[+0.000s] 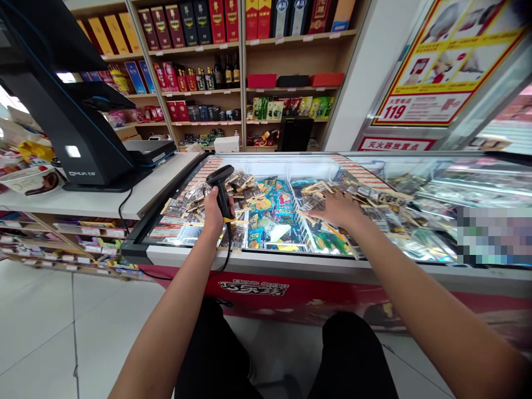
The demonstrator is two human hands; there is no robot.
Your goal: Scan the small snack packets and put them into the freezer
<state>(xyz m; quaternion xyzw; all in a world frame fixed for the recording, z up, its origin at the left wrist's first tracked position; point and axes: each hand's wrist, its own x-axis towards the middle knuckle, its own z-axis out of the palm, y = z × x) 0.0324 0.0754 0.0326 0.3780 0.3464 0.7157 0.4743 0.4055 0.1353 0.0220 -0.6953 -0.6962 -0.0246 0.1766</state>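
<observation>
My left hand (214, 209) is wrapped round the handle of a black barcode scanner (222, 185), held upright above the left part of a chest freezer (257, 259). The scanner's cable (228, 249) hangs down over the freezer's front edge. My right hand (334, 209) is open with its fingers spread, palm down over small dark packets (318, 188) on the freezer's glass top. Whether it touches them I cannot tell. More packets (193, 202) lie around my left hand. Through the glass, blue bags (280, 202) show in white wire baskets (305, 227).
A black checkout terminal (89, 133) stands on the white counter (137, 202) at the left. Behind the freezer, shelves (199, 50) hold boxes and bottles. A black box-shaped unit (296, 133) stands before them. A pixelated patch covers part of the right side.
</observation>
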